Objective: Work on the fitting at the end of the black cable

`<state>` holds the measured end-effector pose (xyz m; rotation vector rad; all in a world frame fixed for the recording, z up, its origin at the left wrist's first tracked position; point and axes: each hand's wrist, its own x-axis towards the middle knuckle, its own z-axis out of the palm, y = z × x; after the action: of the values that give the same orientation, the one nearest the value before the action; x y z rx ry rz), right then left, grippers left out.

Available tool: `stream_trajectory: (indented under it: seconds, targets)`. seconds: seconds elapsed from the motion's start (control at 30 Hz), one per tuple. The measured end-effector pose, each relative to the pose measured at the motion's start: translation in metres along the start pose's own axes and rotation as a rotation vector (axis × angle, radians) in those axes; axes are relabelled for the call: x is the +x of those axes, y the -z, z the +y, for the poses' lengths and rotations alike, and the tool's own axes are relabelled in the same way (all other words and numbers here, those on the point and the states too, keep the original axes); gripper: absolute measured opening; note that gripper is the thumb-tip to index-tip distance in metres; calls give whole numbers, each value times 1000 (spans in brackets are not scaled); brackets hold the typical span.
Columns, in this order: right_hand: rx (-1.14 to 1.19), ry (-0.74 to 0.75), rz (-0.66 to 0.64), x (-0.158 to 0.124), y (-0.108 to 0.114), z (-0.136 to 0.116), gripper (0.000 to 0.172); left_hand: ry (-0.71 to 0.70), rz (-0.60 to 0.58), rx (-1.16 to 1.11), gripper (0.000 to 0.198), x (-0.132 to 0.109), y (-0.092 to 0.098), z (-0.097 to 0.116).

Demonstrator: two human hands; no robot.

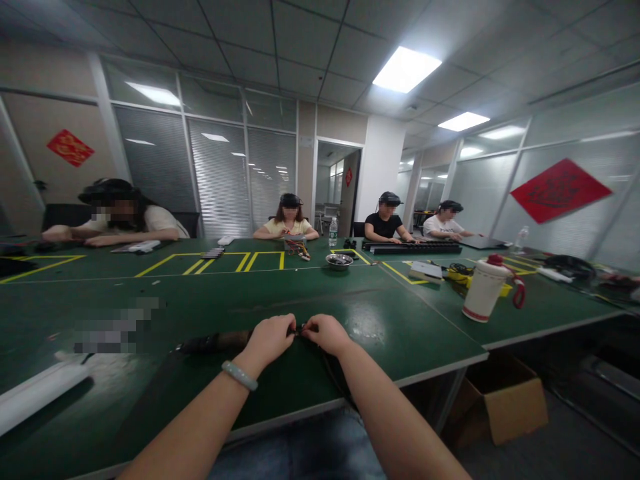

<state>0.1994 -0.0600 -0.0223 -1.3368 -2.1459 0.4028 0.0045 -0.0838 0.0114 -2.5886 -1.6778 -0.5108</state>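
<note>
A dark, cylindrical electric screwdriver [220,342] lies along the green table, its thin tip pointing left. Over its rear end, my left hand [273,341] is closed, with a pale bangle at the wrist. Close beside it, my right hand [326,333] pinches a small black cable plug [300,329] between thumb and fingers. The fingertips of both hands nearly meet there, and whether plug and screwdriver are joined is too small to tell. A dark cable [336,377] runs from below my right hand down past the table edge.
On the green table [400,320] stand a white flask with red lid [484,290], a metal bowl of small parts [339,261] and a water bottle [333,232]. A white bar-shaped object [43,399] lies left. Several co-workers sit opposite. A cardboard box [517,403] is below right.
</note>
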Motion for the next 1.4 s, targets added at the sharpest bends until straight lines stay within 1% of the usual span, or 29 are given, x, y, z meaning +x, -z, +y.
stream_trajectory:
  seconds: [0.2,0.3,0.6,0.93,1.13,1.4]
  targets:
    - [27,19,12,1,-4,5,13,-54,109,-56,10,-9,-8,-1]
    - [57,20,6,2,-6,5,13,-70,132,-67,9,-12,-12,-4]
    - [116,48,-16,1,-5,2,14,-87,118,-89,8,-11,-11,-5]
    - [140,-51,0,3,-8,2,19,-108,190,-99,7,-14,-9,-7]
    - [166,-22,-18,3,-11,3,16,-99,165,-84,7,-14,-9,-6]
    - [145,0,-21,4,-11,4,15,-116,168,-74,8,-16,-6,-3]
